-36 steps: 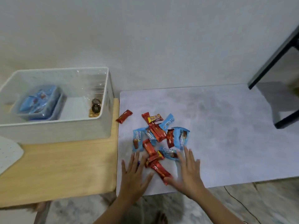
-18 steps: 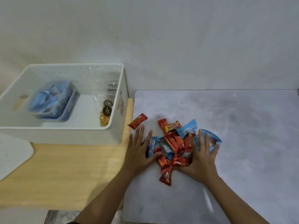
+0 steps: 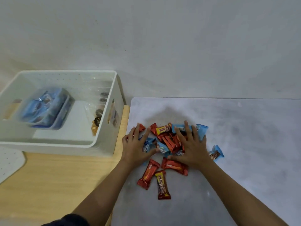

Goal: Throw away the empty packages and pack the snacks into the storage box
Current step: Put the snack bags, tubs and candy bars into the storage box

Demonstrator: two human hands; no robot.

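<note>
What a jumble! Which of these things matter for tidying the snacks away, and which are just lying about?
Part of the job: snack pile under the left hand and right hand; stray red packets; lone blue packet; white storage box, holding blue packs and a clear bag.
Just lying about: wooden table; grey tabletop; white dotted panel.

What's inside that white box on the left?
Inside the white box sit a clear tub of blue snack packets and, against its right wall, a clear bag of brown snacks. Its near wall hides the front of the floor.
</note>
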